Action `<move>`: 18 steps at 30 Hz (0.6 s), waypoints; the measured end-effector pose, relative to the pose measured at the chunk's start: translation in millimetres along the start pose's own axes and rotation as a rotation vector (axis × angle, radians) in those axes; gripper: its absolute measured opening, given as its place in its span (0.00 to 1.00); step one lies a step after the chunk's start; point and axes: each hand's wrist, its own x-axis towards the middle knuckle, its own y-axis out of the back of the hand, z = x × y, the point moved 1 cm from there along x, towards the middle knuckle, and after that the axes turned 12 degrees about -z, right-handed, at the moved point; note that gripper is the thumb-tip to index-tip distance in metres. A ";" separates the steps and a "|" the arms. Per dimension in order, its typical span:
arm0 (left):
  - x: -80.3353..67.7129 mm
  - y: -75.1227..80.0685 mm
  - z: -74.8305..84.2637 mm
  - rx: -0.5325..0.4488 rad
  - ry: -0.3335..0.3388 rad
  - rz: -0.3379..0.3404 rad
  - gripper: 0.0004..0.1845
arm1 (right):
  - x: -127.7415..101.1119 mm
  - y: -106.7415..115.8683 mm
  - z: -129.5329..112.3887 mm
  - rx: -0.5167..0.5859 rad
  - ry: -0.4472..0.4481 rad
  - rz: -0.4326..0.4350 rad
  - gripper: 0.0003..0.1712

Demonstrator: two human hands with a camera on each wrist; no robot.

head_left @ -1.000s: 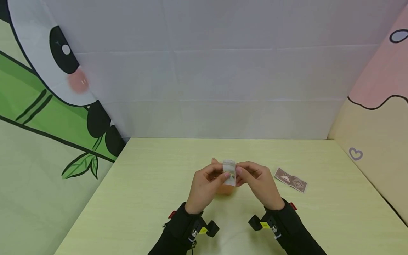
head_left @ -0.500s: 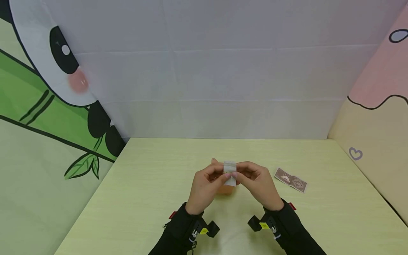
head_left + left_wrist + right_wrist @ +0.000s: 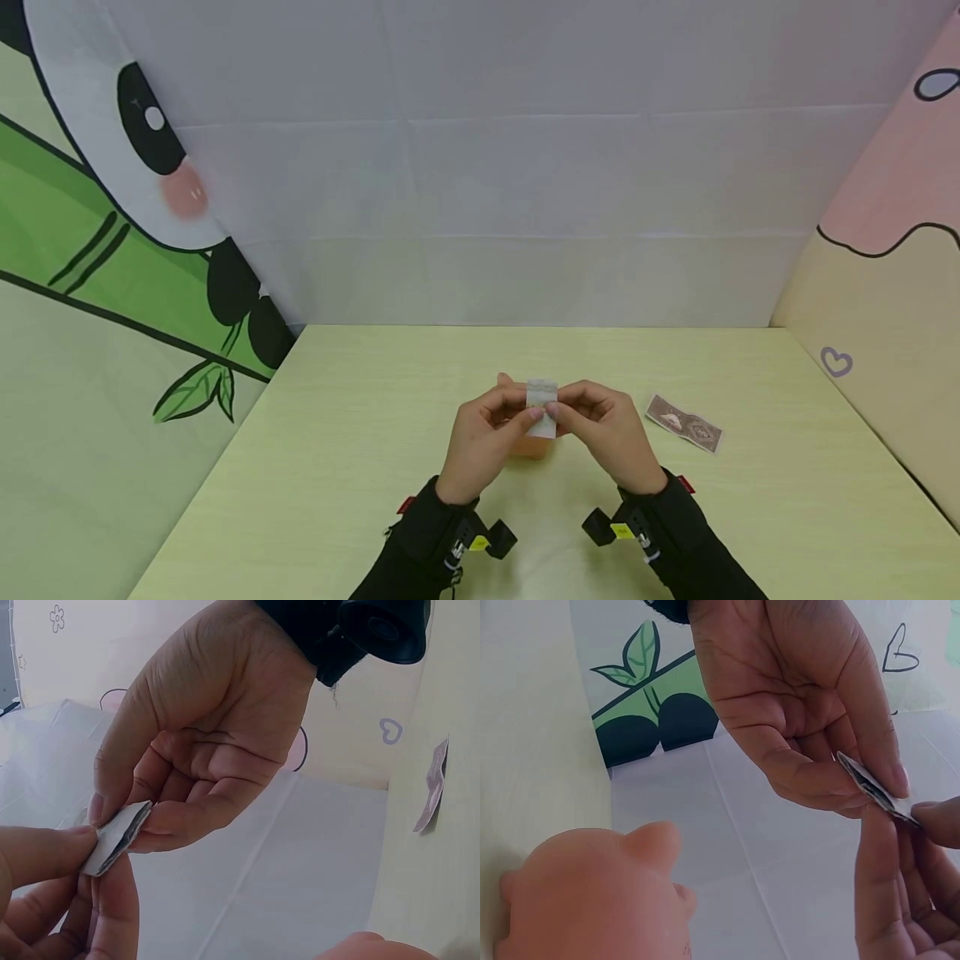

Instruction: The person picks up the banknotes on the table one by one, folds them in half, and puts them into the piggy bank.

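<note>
Folded paper (image 3: 542,390): it is held in the air above the counter (image 3: 360,467), about midway between the left edge and the right edge; how high, I cannot tell. In both wrist views its side shows thin layers with a narrow dark gap between them.

Left hand (image 3: 482,438): its fingers are curled and pinch the paper from the left side, with the thumb on the face which is turned to the person.

Right hand (image 3: 617,437): its fingers make the same kind of pinch from the right side; its thumb presses on the same face, just beside the left thumb.

What has just changed: one second ago the right thumb was at the right border of the paper, and now it is on the face, near the other thumb. In the last half second almost nothing moves.

Meaning for the work: in my judgement, the paper is now under pressure from both sides, which suits to keep its layers flat. The gap at the side suggests that the fold is not yet fully tight.

Pink figure (image 3: 600,900): it is rounded, with ear-like bumps, and stands on the counter; in the head view the hands and the paper cover most of it.

Printed note (image 3: 684,423): it lies on the counter, a little bent, between the right hand and the right edge, slanted, with one end pointing more to the far edge.
</note>
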 end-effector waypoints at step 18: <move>-2.7 2.1 4.5 0.001 -0.021 -0.006 0.12 | -0.3 -1.1 -0.5 -0.009 0.011 0.036 0.08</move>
